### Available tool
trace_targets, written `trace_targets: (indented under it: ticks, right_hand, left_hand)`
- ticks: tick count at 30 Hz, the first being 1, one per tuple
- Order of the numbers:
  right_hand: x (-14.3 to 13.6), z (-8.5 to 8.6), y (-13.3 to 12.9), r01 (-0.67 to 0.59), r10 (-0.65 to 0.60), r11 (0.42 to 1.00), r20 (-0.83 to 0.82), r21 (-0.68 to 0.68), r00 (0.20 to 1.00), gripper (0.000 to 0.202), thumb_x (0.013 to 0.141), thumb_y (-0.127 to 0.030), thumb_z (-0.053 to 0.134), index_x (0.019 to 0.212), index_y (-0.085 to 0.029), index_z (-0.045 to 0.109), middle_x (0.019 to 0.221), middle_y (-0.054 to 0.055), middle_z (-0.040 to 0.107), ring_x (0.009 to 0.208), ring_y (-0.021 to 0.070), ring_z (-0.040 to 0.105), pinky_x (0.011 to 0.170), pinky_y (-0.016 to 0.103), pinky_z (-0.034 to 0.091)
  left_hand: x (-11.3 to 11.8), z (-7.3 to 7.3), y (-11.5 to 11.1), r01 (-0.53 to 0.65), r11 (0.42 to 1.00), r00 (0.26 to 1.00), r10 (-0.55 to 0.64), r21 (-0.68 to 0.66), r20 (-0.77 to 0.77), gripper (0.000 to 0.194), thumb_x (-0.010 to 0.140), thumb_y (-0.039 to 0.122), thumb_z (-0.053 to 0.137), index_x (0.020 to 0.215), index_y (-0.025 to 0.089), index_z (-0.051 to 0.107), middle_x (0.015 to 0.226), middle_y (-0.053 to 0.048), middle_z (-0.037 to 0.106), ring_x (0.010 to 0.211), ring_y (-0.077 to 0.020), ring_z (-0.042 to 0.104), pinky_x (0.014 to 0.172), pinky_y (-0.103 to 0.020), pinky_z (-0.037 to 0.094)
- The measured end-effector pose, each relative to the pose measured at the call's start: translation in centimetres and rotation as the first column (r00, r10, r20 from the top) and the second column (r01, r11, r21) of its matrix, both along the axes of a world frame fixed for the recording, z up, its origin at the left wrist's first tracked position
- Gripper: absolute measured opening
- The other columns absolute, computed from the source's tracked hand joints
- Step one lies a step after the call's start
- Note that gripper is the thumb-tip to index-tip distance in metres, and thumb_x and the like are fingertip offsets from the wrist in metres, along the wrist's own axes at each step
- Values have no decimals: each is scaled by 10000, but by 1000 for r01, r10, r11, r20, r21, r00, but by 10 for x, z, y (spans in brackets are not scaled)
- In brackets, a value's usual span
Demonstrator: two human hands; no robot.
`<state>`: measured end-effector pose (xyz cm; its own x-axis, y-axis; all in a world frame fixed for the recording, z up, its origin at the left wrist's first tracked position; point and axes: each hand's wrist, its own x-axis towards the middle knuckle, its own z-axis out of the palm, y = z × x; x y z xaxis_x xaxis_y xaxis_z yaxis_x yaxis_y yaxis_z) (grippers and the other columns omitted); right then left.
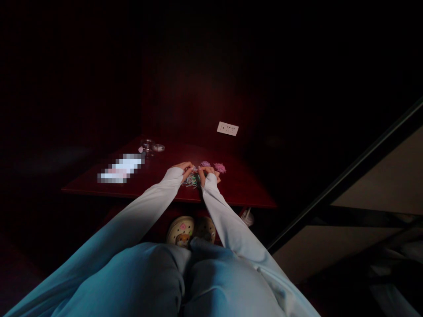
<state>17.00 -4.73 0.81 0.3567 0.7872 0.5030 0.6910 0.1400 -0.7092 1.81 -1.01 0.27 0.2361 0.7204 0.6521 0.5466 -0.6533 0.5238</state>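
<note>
Small coloured rings (191, 180) lie in a pile near the front edge of a dark red table (238, 189), between the 2 hands. The left hand (183, 167) and right hand (208, 172) sit just apart, fingers bent inward over the pile; whether either grips anything is too small to tell. Just beyond lie 2 fluffy tufts (220, 167), 1 pink and 1 purplish. Farther left are a bright pixelated item (124, 169) and clear containers (148, 145). Behind, 1 white socket plate (228, 128) shows on the dark reddish wall (198, 97); the room is dim.
</note>
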Motion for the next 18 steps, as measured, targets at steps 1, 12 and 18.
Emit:
trace_targets:
  ticks: [1, 12, 18]
  right_hand:
    - [0, -1, 1, -4, 4, 1000, -7, 9, 1000, 266, 963, -464, 655, 825, -268, 771, 1074, 6, 745, 1085, 243, 523, 925, 378, 301]
    - [-2, 1, -1, -24, 25, 999, -49, 26, 998, 241, 923, -394, 657, 743, -247, 719, 1089, 7, 726, 1105, 242, 531, 967, 407, 331]
    - [-2, 3, -4, -6, 13, 998, -101, 61, 995, 229, 896, -380, 660, 731, -226, 695, 1090, 18, 703, 1086, 243, 529, 982, 435, 328]
  left_hand:
    - [0, 0, 0, -2, 1000, 1000, 2, 2, -2, 228, 963, 362, 503, 884, 226, 668, 892, -34, 740, 773, -190, 629, 713, -286, 445]
    - [2, 3, -1, -41, 999, 998, 40, -29, -42, 187, 926, 324, 576, 800, 212, 657, 770, -5, 669, 650, -147, 503, 624, -269, 350]
    - [1, 8, -6, -26, 999, 999, 25, -25, -27, 207, 922, 328, 571, 790, 208, 675, 761, -11, 671, 623, -147, 479, 597, -273, 335]
